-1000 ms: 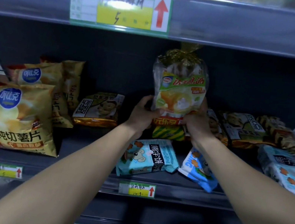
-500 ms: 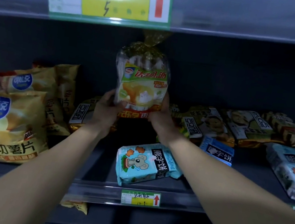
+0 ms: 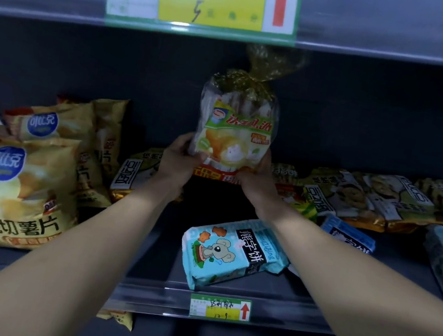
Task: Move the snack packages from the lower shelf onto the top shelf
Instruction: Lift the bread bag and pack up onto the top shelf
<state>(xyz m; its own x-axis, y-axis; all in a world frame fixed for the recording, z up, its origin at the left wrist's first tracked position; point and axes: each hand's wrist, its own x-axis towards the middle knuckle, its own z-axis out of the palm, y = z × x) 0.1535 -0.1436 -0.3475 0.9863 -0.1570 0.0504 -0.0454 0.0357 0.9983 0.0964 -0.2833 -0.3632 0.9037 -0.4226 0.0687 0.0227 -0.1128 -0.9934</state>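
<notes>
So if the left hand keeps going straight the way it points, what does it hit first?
The left hand already grips the tied snack bag. Beyond that, probably the dark back panel, though depth is unclear.

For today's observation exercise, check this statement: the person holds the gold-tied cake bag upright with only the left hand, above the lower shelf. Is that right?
Not quite. The head view shows both hands on the cake bag: the left hand grips its lower left side and the right hand its lower right. The rest stands: the bag is upright, above the lower shelf.
</notes>
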